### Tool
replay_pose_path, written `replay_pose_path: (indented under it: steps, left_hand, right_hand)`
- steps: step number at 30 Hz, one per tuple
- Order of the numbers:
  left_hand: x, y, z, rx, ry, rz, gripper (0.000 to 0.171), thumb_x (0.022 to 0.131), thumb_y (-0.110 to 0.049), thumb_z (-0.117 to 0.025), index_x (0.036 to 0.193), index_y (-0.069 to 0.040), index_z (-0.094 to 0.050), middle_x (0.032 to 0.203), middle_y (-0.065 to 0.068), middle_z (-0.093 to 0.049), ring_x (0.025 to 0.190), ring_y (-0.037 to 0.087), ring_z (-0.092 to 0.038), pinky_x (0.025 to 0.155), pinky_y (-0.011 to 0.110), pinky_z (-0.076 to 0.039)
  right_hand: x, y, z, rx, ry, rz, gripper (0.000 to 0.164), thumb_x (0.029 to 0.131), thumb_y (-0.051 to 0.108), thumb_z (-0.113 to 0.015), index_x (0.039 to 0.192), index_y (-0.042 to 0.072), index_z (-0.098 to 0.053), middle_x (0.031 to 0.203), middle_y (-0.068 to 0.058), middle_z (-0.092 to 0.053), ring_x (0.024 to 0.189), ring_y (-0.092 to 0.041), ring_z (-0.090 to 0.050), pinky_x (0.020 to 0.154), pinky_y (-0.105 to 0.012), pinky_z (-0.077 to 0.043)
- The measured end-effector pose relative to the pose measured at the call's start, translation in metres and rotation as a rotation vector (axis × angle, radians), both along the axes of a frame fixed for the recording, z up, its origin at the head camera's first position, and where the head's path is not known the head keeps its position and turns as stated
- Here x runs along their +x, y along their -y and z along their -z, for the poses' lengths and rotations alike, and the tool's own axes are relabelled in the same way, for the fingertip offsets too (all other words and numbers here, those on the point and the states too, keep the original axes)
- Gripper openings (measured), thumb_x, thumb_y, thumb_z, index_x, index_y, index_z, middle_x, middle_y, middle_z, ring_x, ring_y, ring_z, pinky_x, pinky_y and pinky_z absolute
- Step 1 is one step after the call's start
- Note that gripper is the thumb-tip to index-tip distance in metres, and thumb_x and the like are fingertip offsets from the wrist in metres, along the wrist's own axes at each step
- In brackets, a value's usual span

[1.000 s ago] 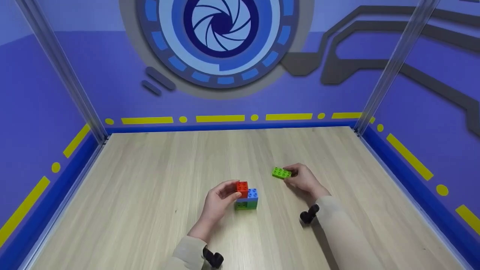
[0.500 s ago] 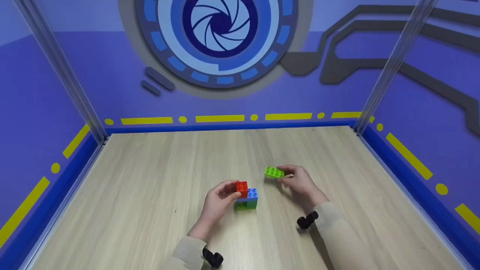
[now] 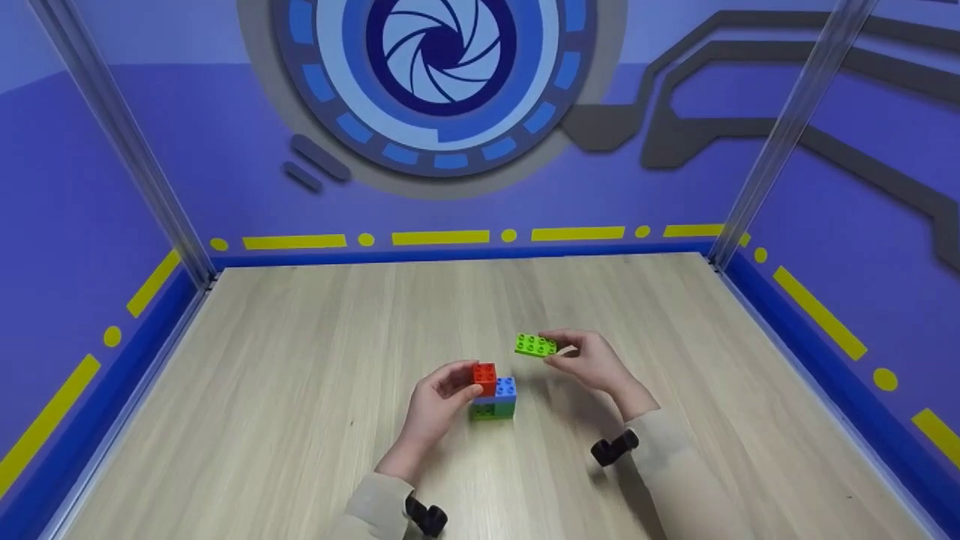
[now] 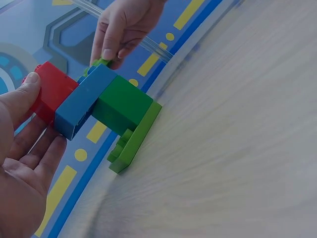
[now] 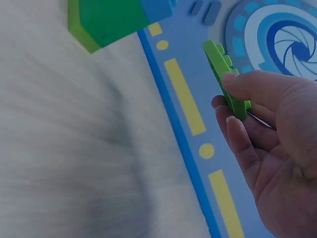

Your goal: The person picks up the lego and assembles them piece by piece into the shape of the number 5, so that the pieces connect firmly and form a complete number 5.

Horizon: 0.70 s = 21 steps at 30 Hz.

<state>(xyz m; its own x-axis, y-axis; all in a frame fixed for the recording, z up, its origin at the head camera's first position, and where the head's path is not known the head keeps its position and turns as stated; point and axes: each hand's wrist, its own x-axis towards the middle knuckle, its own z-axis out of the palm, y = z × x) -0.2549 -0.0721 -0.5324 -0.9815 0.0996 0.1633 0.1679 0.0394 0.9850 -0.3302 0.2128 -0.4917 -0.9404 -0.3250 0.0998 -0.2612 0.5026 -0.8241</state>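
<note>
My left hand (image 3: 435, 405) pinches a red building brick (image 3: 484, 379) at the top left of a small stack. Beneath the red brick lies a blue brick (image 4: 85, 101), its right studs bare. A dark green brick (image 4: 124, 101) carries the blue one on its right half, and a thin light green plate brick (image 4: 136, 139) forms the bottom on the table. Between thumb and fingers, my right hand (image 3: 596, 361) holds a flat lime green brick (image 3: 535, 345), studs up, in the air just behind and right of the stack. The right wrist view shows this lime brick (image 5: 227, 79) from its edge.
The wooden table (image 3: 300, 360) spreads around the stack. Blue-purple panels (image 3: 187, 172) with yellow markings wall it at the back and both sides, and clear corner posts (image 3: 784, 142) stand at the rear corners. A black camera mount (image 3: 615, 448) sits on the right wrist.
My right hand has lifted the lime brick off the table and carried it left toward the stack. The left hand and the stack have stayed in place.
</note>
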Motion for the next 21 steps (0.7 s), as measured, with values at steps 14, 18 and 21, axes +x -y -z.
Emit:
replay_pose_path:
  steps: [14,18,21]
  left_hand:
    - [-0.001,0.0,0.001,-0.006,-0.011,0.002,0.043,0.091,-0.019,-0.079,0.131,-0.008,-0.068,0.129,0.013,-0.071,0.12,0.023,-0.067,0.1,0.02,-0.055]
    - [0.0,0.0,0.0,-0.009,-0.006,0.004,0.043,0.091,-0.021,-0.079,0.132,-0.009,-0.068,0.129,0.013,-0.071,0.12,0.024,-0.067,0.101,0.022,-0.055]
    - [0.0,0.001,0.0,-0.015,-0.002,0.01,0.044,0.092,-0.023,-0.078,0.132,-0.01,-0.068,0.13,0.013,-0.07,0.122,0.025,-0.066,0.102,0.023,-0.055]
  right_hand:
    - [0.018,0.019,-0.023,-0.03,-0.021,-0.149,0.041,0.091,0.012,-0.077,0.132,0.009,-0.07,0.119,-0.014,-0.075,0.099,-0.027,-0.071,0.079,-0.021,-0.06]
    - [0.021,0.026,-0.025,-0.04,-0.032,-0.196,0.039,0.091,0.01,-0.077,0.13,0.007,-0.071,0.116,-0.015,-0.075,0.095,-0.024,-0.07,0.077,-0.019,-0.059]
    - [0.023,0.031,-0.027,-0.041,-0.039,-0.225,0.038,0.091,0.01,-0.077,0.128,0.007,-0.072,0.114,-0.014,-0.075,0.094,-0.02,-0.069,0.076,-0.019,-0.059]
